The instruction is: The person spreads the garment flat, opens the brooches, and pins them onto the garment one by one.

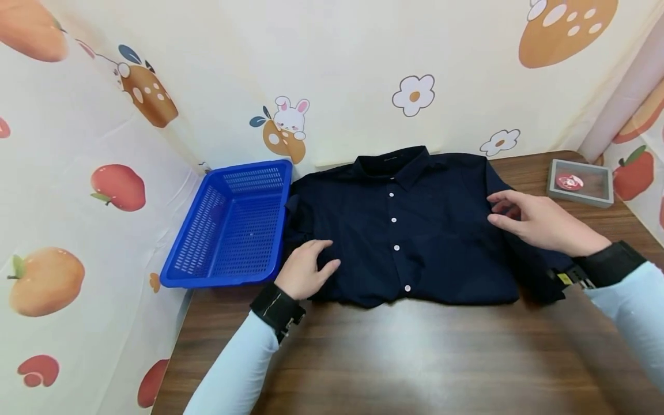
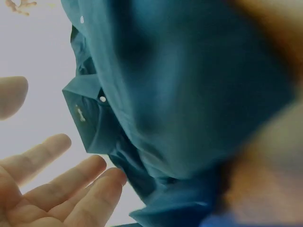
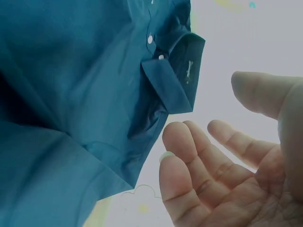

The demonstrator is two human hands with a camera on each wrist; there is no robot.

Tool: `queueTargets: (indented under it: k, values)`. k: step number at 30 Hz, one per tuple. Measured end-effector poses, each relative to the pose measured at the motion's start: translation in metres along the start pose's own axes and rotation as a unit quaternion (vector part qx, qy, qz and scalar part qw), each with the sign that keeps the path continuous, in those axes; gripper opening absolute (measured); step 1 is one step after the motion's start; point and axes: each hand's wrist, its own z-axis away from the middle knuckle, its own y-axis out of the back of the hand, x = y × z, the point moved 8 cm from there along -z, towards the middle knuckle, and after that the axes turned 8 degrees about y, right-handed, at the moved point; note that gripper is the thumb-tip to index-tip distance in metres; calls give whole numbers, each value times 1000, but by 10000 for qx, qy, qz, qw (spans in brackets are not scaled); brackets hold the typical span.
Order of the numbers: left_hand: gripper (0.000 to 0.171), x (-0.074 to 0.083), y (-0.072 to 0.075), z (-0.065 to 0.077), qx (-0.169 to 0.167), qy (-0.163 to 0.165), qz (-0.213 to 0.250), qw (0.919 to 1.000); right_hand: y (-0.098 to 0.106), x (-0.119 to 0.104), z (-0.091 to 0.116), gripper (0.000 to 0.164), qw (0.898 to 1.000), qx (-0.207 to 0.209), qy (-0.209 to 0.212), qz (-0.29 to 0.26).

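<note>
Cloth (image 1: 119, 230): hangs at left, back and right; pale, printed with fruit, rabbits and flowers.
Basket (image 1: 220, 282): sits on the worktop (image 1: 415, 357), just beside the shirt (image 1: 446, 230); blue, rectangular, with slotted sides and bottom.
Left arm (image 1: 233, 360): reaches in from the near edge, clad in light blue.
Left band (image 1: 275, 308): wraps the wrist; black.
Left hand (image 1: 305, 271): reaches over the side of the shirt nearest the basket; grip loosely open, thumb apart from fingers, holding nothing; cannot tell whether touching the fabric.
Shirt: lies front up on the worktop, between basket and box; navy, with collar towards the back cloth and white buttons down the middle.
Right hand (image 1: 544, 222): hangs over the shirt's right sleeve area; grip half open, fingers gently bent, holding nothing; contact with the fabric unclear.
Box (image 1: 583, 199): stands near the right-hand cloth, apart from the shirt; grey-rimmed, with something red and round inside.
Right band (image 1: 614, 262): wraps the wrist; black.
Right arm (image 1: 638, 311): enters from the right, also in light blue.
</note>
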Motion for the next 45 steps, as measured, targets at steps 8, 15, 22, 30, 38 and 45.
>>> queueTargets:
  k: [8, 15, 22, 30, 38, 45]
  values:
    - [48, -38, -11, 48, 310, 684, 245, 9969, -20, -15, 46, 37, 9999, 35, -131, 1]
    - [48, -54, -22, 69, 260, 995, 233, 9944, -41, -10, 86, 43, 9969, -113, -728, -273]
    - [44, -60, -32, 75, 233, 1025, 395, 9937, -62, 2, 105, 52, 9928, -375, -1072, -370]
    - [43, -64, -37, 74, 265, 1011, 592, 9928, -79, 3, 120, 66, 9760, -952, -1492, -1265]
    - [34, -58, -41, 67, 270, 862, 770, 9929, -89, 8, 124, 68, 9536, -895, -1780, -2258]
    - [22, -55, -44, 66, 248, 736, 1069, 9912, -94, 3, 121, 49, 9557, -887, -1661, -2262]
